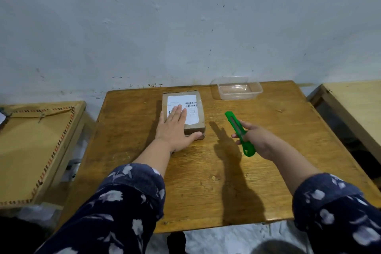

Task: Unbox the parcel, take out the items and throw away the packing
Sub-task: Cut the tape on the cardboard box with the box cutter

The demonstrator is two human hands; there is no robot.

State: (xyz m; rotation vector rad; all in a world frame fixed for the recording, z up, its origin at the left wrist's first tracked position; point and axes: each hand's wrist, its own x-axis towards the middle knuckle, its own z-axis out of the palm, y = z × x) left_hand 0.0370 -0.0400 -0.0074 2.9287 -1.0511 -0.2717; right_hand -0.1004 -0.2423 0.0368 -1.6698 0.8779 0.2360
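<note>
A small brown cardboard parcel (198,109) with a white shipping label lies flat near the far edge of the wooden table (206,171). It looks closed. My left hand (175,128) rests flat on its top, fingers spread over the label and thumb along the near side. My right hand (257,140) hovers to the right of the parcel, gripping a green utility knife (239,132) whose tip points away and to the left. I cannot tell whether the blade is extended.
A clear, empty plastic container (239,88) stands at the table's far right, against the white wall. A lower table with a patterned edge (37,150) is on the left, another wooden table (354,107) on the right.
</note>
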